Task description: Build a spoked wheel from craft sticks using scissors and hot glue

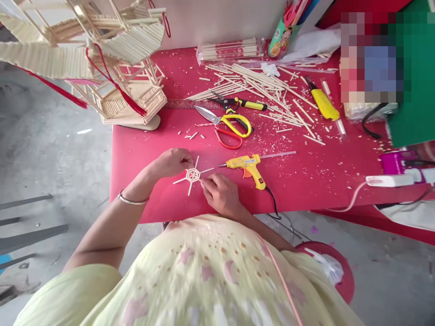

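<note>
A small hexagonal frame of wooden sticks (193, 175), with thin arms pointing outward, lies at the front of the red table. My left hand (172, 162) pinches one of its arms at the upper left. From the lower right, my right hand (220, 192) has its fingers closed on another arm of the frame. Just right of my right hand lies a yellow glue gun (249, 167), a clear glue stick jutting from its back. Scissors (234, 129) with red and yellow handles rest above, beside yellow-and-black pliers (249, 104).
A tiered stick-built pavilion (132, 99) with red tassels stands at the back left. Loose wooden sticks (258, 83) and a yellow utility knife (324, 103) lie farther back. A wrapped stick bundle (231, 50) is by the wall. A white power strip (390, 180) sits at the right.
</note>
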Demonstrator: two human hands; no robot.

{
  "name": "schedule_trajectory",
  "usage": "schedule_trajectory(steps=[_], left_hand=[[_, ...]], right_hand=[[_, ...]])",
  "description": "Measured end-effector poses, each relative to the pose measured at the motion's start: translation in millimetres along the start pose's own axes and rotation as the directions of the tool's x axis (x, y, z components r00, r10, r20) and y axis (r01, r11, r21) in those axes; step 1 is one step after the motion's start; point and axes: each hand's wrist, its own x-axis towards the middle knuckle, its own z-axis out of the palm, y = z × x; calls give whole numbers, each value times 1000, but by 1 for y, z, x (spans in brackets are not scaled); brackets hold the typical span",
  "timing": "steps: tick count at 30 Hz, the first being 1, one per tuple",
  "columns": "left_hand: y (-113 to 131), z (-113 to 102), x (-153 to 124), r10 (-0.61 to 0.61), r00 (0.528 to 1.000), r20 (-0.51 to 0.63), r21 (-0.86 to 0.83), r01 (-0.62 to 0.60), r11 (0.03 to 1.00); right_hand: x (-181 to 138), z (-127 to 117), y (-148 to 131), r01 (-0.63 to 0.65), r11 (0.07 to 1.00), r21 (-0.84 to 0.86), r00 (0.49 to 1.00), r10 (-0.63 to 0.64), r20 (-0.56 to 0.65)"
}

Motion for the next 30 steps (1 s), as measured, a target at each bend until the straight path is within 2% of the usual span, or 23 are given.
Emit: schedule_trajectory(steps=[6, 13, 19, 30], left_hand=[[2, -6, 0, -16, 999, 49, -60, 19, 998], [3, -8, 3, -40, 995, 89, -33, 43, 999], [4, -7, 6, -65, 995, 74, -10, 66, 998], [5, -9, 6, -8, 998, 58, -43, 10, 999]], right_hand=[[1, -1, 1, 20, 1000, 15, 1000, -20, -10], [0, -1, 1, 18, 1000, 14, 1000, -18, -1], [1, -2, 1, 14, 1000, 15, 1000, -14, 0], [1, -2, 1, 18, 1000, 25, 1000, -18, 6]])
